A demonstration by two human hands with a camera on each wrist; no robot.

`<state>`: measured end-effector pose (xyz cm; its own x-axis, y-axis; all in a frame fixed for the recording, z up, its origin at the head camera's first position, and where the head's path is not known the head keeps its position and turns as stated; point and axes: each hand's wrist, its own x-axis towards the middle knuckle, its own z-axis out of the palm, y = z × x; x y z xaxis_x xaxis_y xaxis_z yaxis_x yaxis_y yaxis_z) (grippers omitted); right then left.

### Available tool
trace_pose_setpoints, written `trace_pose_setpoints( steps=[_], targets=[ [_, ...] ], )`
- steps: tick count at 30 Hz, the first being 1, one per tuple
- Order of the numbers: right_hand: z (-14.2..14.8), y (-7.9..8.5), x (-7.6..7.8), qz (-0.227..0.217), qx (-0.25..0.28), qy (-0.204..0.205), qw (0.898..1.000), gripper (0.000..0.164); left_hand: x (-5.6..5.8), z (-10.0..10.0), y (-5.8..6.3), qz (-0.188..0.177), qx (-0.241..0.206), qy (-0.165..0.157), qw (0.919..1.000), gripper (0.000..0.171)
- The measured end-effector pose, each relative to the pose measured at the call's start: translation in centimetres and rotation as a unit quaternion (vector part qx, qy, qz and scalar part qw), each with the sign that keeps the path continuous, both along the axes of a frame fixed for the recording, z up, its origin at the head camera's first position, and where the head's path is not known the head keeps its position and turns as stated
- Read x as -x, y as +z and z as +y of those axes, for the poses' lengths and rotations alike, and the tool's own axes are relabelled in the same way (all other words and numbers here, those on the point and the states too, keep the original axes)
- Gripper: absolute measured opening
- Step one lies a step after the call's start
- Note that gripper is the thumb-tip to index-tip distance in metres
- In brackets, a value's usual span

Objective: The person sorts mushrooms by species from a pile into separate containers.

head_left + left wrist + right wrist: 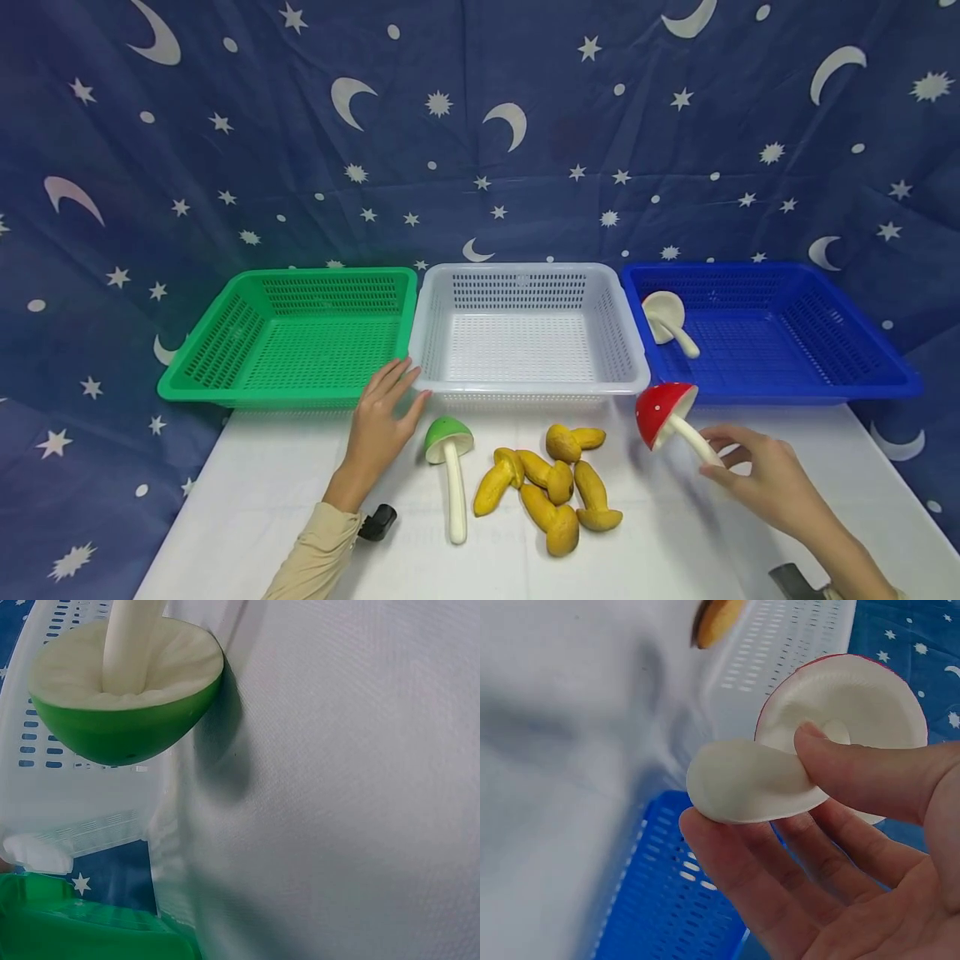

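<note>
My right hand (765,475) pinches the white stem of a red-capped toy mushroom (664,410) in front of the blue basket. The right wrist view shows the thumb (855,769) on the stem (742,780) and the fingers beneath it. My left hand (378,429) holds nothing, fingers spread close to where the green and white baskets meet. Beside it a green-capped toy mushroom (448,442) lies on the white table, its stem toward me; its cap (127,727) shows large in the left wrist view. Several yellow-brown toy mushrooms (551,479) lie between the hands.
Along the back stand a green basket (285,394), a white basket (525,388) and a blue basket (787,392), side by side. Another toy mushroom (663,310) lies in the blue one, at its left. Behind them hangs a dark blue cloth (525,200) with moons and stars.
</note>
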<state>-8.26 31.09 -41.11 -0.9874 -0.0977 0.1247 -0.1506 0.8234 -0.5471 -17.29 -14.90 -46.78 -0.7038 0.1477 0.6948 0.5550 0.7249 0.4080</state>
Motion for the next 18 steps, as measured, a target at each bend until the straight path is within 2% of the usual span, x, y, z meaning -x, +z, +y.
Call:
trace_pose_setpoints(
  steps=[4,10,18],
  targets=[
    [0.2,0.8,0.2,-0.010,-0.010,-0.003,1.000,0.040,0.1,-0.1,-0.1,0.000,-0.002,-0.002,1.0000,0.039],
    [0.2,1.6,0.5,-0.021,-0.022,-0.017,0.999,0.041,0.3,0.0,-0.3,0.022,-0.002,-0.002,0.9998,0.040],
    [0.8,2.2,1.1,-0.006,-0.030,-0.029,0.999,0.043,0.3,0.0,-0.3,0.022,0.003,-0.001,0.9998,0.039]
  ],
)
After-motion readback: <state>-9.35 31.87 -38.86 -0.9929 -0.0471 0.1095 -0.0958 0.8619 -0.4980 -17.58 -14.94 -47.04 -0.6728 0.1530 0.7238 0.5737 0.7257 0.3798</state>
